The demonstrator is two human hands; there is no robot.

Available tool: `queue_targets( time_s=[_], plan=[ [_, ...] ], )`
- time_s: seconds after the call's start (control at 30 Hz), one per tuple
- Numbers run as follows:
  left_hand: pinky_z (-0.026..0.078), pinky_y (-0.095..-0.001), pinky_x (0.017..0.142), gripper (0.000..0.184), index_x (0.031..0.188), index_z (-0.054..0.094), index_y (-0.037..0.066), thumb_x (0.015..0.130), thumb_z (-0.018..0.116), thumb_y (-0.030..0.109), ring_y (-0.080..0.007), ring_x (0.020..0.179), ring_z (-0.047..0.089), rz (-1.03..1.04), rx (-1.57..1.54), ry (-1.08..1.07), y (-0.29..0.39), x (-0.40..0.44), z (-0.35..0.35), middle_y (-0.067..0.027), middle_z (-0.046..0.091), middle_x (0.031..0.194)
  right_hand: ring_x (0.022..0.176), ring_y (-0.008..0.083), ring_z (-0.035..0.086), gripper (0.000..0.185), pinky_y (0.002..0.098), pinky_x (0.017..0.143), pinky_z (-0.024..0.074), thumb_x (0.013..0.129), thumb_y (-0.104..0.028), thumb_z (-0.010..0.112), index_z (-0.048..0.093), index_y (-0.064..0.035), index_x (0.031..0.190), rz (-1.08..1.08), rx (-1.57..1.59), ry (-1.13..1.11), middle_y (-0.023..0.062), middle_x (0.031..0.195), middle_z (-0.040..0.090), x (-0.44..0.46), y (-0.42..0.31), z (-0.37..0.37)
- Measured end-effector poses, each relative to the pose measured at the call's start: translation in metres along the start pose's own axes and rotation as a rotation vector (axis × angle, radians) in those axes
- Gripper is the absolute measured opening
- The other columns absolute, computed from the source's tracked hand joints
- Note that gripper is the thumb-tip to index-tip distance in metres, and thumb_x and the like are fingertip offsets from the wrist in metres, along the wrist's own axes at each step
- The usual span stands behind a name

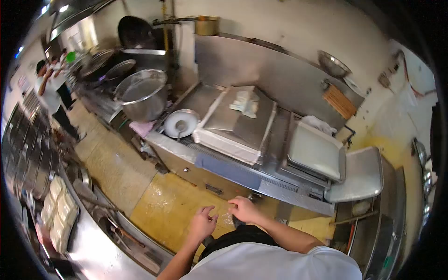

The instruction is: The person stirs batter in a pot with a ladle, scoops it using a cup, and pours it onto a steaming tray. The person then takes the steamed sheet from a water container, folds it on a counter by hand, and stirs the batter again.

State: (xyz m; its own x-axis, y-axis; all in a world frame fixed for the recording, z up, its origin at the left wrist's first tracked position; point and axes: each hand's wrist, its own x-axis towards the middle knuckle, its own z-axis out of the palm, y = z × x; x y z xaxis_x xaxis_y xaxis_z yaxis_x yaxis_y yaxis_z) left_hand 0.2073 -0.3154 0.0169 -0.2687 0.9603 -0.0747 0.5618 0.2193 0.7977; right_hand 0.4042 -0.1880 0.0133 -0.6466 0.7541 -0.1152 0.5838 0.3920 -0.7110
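My left hand point(204, 223) hangs in front of my body over the yellow floor, its fingers loosely bent and apart, holding nothing. Close beside it, my right hand point(243, 208) is also free, with loosely curled fingers somewhat apart. Neither hand touches anything I can see. Beyond them runs a steel counter. On it a wide metal cover point(228, 116) with pale cloth along its edges stands nearest my hands, and a crumpled cloth point(245, 103) lies on top. To its left is a round steel pan point(181, 123) with a pale disc inside.
A large steel pot point(141, 95) and woks stand left along the counter. Metal trays point(315, 148) are stacked right, beside another tilted tray point(359, 175). Behind left, a steel worktop point(100, 249) bears pale packed pieces point(59, 212). People point(52, 93) stand far left.
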Motion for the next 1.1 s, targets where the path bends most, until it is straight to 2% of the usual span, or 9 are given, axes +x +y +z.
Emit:
queue_targets(
  time_s=[0.17,0.33,0.43,0.53,0.77,0.87,0.97,1.07,1.1],
  plan=[
    [0.06,-0.0425,0.078,0.039,0.128,0.069,0.006,0.093,0.075,0.022,-0.0288,0.081,0.074,0.016,-0.033,-0.114,0.046,0.022,0.05,-0.0206,0.066,0.124,0.089,0.0304,0.073,0.038,0.042,0.083,0.0578,0.089,-0.026,0.075,0.074,-0.0019,0.119,0.212,0.205,0.178,0.0212,0.11,0.072,-0.018,0.066,-0.081],
    [0.06,-0.0407,0.077,0.04,0.127,0.069,0.004,0.092,0.076,0.021,-0.0275,0.086,0.076,0.024,0.034,-0.135,0.087,0.056,0.108,-0.0205,0.068,0.12,0.085,0.027,0.075,0.032,0.0369,0.08,0.0587,0.089,-0.021,0.077,0.075,0.0003,0.113,0.22,0.122,0.452,0.0201,0.102,0.075,-0.013,0.168,-0.172],
    [0.06,-0.0429,0.079,0.04,0.129,0.068,0.006,0.093,0.075,0.023,-0.029,0.084,0.075,-0.003,0.016,-0.163,0.107,0.079,0.149,-0.0203,0.067,0.124,0.085,0.0242,0.075,0.029,0.0366,0.08,0.0588,0.091,-0.017,0.075,0.074,0.0019,0.113,0.255,0.235,0.549,0.0168,0.099,0.077,0.006,0.223,-0.228],
    [0.06,-0.0435,0.08,0.04,0.129,0.068,0.006,0.093,0.075,0.022,-0.0304,0.084,0.075,-0.035,-0.036,-0.184,0.126,0.096,0.185,-0.0207,0.066,0.125,0.084,0.0196,0.071,0.028,0.0326,0.079,0.0589,0.094,-0.014,0.072,0.072,0.0022,0.117,0.242,0.346,0.549,0.0128,0.102,0.076,0.043,0.287,-0.264],
    [0.06,-0.0411,0.076,0.041,0.133,0.066,0.005,0.092,0.069,0.009,-0.0286,0.086,0.075,-0.213,-0.145,-0.199,0.145,0.107,0.211,-0.0202,0.068,0.122,0.077,0.0202,0.07,0.02,0.035,0.067,0.0591,0.096,-0.013,0.068,0.069,0.0013,0.11,0.621,0.864,0.369,0.0099,0.096,0.073,0.107,0.363,-0.279],
    [0.062,-0.0404,0.076,0.043,0.134,0.065,0.003,0.091,0.066,0.005,-0.0271,0.088,0.074,-0.294,-0.206,-0.211,0.141,0.114,0.205,-0.0177,0.069,0.12,0.073,0.0218,0.069,0.018,0.0366,0.068,0.0605,0.096,-0.016,0.069,0.068,-0.0005,0.104,0.653,0.802,0.313,0.0103,0.093,0.073,0.117,0.415,-0.27],
    [0.063,-0.0365,0.067,0.04,0.132,0.067,0.005,0.092,0.064,-0.001,-0.0279,0.079,0.075,-0.573,-0.532,-0.262,0.138,0.131,0.198,-0.0162,0.068,0.118,0.072,0.0231,0.069,0.016,0.0375,0.069,0.0619,0.097,-0.017,0.068,0.068,-0.001,0.098,0.678,1.511,0.347,0.0113,0.09,0.073,0.112,0.41,-0.278],
    [0.064,-0.0425,0.077,0.042,0.139,0.056,0.0,0.097,0.054,0.0,-0.0328,0.097,0.073,-0.673,-0.898,-0.213,0.108,0.161,0.207,-0.0169,0.06,0.131,0.075,0.0323,0.071,0.016,0.0451,0.076,0.0628,0.095,-0.014,0.066,0.071,0.0004,0.091,0.638,2.037,0.284,0.0156,0.083,0.073,0.128,0.429,-0.267],
    [0.064,-0.0437,0.079,0.043,0.141,0.053,-0.001,0.099,0.053,0.001,-0.0337,0.102,0.072,-0.711,-1.041,-0.18,0.1,0.171,0.209,-0.0175,0.058,0.134,0.079,0.0328,0.072,0.018,0.0465,0.079,0.0626,0.095,-0.015,0.065,0.071,0.0013,0.093,0.607,2.07,0.19,0.017,0.086,0.073,0.133,0.413,-0.265]
  ],
)
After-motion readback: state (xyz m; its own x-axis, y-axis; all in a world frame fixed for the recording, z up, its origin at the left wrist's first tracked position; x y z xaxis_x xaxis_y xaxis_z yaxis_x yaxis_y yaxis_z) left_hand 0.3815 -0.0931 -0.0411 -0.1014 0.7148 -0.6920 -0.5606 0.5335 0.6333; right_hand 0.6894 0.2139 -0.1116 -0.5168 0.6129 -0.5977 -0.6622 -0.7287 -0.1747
